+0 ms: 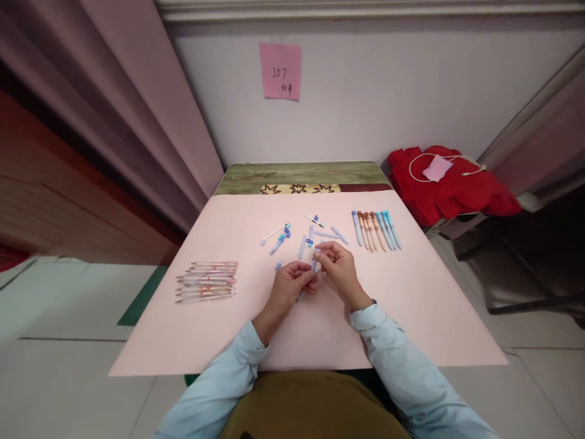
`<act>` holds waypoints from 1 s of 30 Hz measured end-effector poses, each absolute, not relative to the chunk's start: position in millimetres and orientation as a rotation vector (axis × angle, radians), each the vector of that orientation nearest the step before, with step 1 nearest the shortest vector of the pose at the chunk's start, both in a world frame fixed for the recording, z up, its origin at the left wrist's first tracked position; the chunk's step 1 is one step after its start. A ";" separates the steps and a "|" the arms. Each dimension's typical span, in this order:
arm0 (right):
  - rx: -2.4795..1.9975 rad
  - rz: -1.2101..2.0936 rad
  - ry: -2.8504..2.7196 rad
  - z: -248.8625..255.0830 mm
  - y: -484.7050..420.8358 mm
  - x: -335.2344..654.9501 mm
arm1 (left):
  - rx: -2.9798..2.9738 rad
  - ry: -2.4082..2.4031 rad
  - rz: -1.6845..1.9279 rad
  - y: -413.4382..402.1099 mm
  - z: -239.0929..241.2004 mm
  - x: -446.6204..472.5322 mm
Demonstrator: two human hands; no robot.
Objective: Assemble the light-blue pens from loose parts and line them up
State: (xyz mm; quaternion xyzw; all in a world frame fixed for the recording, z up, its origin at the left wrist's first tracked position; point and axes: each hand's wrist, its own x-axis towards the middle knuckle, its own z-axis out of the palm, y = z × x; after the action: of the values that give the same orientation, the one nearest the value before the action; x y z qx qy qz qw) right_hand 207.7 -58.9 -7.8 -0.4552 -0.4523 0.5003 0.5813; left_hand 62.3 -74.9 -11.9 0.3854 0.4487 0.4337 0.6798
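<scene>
My left hand (291, 281) is closed round a slim light-blue pen barrel (314, 264) that stands tilted over the middle of the table, its lower end sticking out below the fingers. At the barrel's upper end, my right hand (337, 266) pinches with thumb and fingertips; what exactly lies between them is too small to make out. Just beyond the hands lie loose pale-blue barrels (302, 247), small blue and turquoise pen parts (287, 231) and thin white refills (274, 234). A small blue piece (278, 266) rests beside my left hand.
Several assembled pens with blue, brown and turquoise tops (375, 230) lie in a row at the right. A stack of clear patterned pens (208, 282) is at the left. Pale paper (205, 341) covers the table. Red cloth (439, 189) with a cable sits beyond the right edge.
</scene>
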 end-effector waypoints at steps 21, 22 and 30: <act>-1.266 0.813 -1.077 13.9 -46.6 217.4 | 1.102 0.792 0.840 -20.4 22.3 60.5; -1.293 0.746 -1.114 14.8 -49.3 223.6 | 1.085 0.804 0.890 -18.2 22.8 52.6; -1.336 0.363 -2.009 -6.7 -95.8 243.6 | 0.813 0.804 1.171 -9.3 9.0 15.1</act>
State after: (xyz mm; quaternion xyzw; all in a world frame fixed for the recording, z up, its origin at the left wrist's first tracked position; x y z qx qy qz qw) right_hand 243.6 -95.8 -6.7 -0.5142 -0.7732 0.1396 0.3438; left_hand 15.1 -9.3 9.0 0.3628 0.3585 0.5224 0.6834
